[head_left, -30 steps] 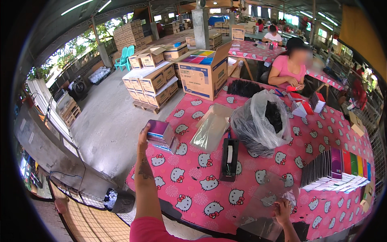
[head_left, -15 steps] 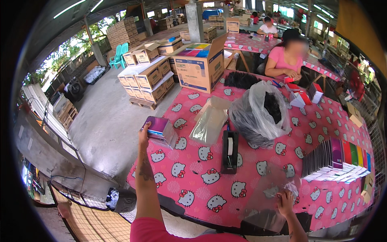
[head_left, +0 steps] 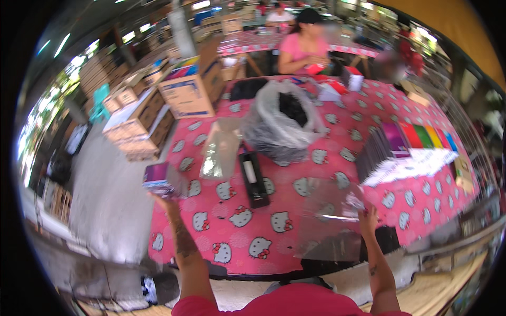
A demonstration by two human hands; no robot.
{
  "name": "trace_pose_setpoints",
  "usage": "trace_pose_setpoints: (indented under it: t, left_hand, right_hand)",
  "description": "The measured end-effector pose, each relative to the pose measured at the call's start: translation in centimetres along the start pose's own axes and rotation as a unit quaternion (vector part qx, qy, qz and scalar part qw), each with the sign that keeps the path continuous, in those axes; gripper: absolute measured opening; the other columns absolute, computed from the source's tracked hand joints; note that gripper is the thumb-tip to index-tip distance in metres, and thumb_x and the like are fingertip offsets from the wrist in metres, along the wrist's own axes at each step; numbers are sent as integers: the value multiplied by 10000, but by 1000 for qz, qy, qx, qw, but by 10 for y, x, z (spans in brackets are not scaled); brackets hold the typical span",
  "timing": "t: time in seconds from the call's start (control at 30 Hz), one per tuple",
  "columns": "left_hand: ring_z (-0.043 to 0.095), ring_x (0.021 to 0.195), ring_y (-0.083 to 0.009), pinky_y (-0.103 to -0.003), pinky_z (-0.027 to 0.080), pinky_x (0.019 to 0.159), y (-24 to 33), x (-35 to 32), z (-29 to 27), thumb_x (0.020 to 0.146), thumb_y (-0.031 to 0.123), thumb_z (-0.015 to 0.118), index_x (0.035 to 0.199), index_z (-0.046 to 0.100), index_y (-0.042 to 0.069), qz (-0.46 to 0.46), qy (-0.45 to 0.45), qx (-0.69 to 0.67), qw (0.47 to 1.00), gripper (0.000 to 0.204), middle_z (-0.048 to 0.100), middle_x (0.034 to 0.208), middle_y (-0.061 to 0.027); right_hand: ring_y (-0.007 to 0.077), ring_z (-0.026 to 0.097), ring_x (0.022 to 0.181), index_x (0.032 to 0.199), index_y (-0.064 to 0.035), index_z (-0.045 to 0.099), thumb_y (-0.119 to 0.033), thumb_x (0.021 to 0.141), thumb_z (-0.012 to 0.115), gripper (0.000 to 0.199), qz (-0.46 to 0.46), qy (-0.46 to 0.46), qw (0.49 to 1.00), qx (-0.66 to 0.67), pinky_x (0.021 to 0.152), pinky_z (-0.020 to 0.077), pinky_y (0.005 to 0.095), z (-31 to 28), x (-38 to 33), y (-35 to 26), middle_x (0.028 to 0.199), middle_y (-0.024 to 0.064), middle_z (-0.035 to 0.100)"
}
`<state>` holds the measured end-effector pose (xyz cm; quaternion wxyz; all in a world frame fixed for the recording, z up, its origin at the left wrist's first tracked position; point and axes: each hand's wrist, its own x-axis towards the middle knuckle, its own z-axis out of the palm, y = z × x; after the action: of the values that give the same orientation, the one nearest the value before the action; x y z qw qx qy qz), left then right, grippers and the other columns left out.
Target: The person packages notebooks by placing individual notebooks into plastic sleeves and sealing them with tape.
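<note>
My left hand (head_left: 162,200) is at the near left side of a stack of purple-covered notebooks (head_left: 164,181) at the table's left edge. Blur and the stack hide how its fingers lie. Flat on the table's near right part is a clear plastic sheet or bag (head_left: 327,226), crumpled at its right side. My right hand (head_left: 368,216) reaches that crumpled side with its fingers apart. Between my hands, farther back, stand a black tape dispenser (head_left: 254,179) and a pile of clear plastic sleeves (head_left: 220,150).
A large translucent bag (head_left: 263,126) of black items stands mid-table. To the right are rows of notebooks (head_left: 403,139) with colored covers. Across the table a person in pink (head_left: 300,52) handles a red item. An open carton (head_left: 187,97) of colored notebooks stands beyond the far left edge.
The view has swung right and blurred. My left hand sits lower against the notebook stack, its thumb no longer seen on top. My right hand stays by the plastic's crumpled side.
</note>
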<state>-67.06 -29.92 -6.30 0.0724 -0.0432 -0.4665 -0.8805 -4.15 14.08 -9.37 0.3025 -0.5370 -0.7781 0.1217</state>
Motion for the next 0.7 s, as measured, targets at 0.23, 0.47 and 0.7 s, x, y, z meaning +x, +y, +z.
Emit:
trace_pose_setpoints:
  t: [0.23, 0.47, 0.7]
  left_hand:
    - [533, 1213, -335, -509, 493, 931, 1, -1, 15, 944, 714, 396, 1460, 404, 71, 20, 8, 35, 999, 824, 549, 1326, -147]
    - [480, 1284, -384, -466, 458, 1016, 46, -24, 36, 1017, 531, 420, 1369, 477, -37, -198, 261, 201, 923, 671, 467, 1411, -252]
    - [530, 1199, -390, -478, 431, 986, -54, -299, 150, 969, 118, 552, 1384, 472, -20, 245, -180, 450, 840, 444, 507, 1371, -264]
  right_hand:
    - [399, 433, 1272, 1339, -92, 532, -322, 807, 712, 606, 38, -57, 998, -10, 1022, 361, 551, 9, -30, -42, 1387, 124, 506]
    - [393, 387, 1320, 1369, -97, 513, -334, 794, 686, 646, 42, -83, 995, -35, 1036, 325, 569, 18, -39, -60, 1458, 96, 454]
    - [426, 456, 1273, 1362, -85, 523, -338, 823, 710, 625, -3, -110, 992, 68, 1043, 393, 519, 26, -18, -63, 1437, 158, 474]
